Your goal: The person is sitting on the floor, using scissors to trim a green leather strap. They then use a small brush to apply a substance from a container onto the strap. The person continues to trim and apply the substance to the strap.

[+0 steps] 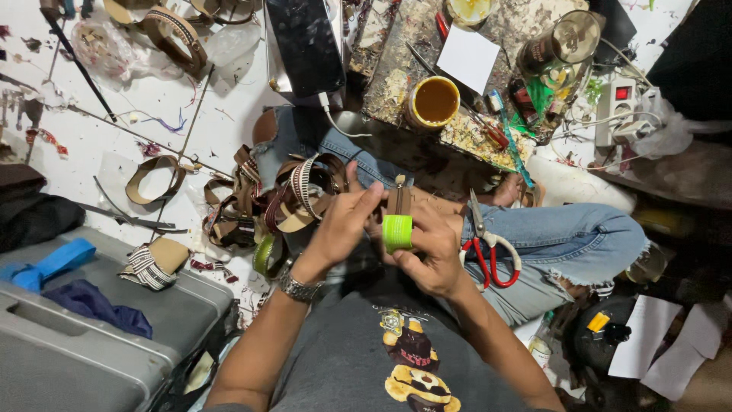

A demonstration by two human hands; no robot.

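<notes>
While both hands meet at centre frame, the left hand point(343, 225) pinching the brown strap point(399, 200) and the right hand point(433, 252) clasping its green band point(397, 233), the strap could slip loose, or an elbow could knock the scissors point(488, 248) off the knee.

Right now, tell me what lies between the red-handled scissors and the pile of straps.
In the head view, both hands lie between them: the left hand and right hand hold a green-wrapped strap piece, with the scissors one side and the strap pile the other.
</notes>
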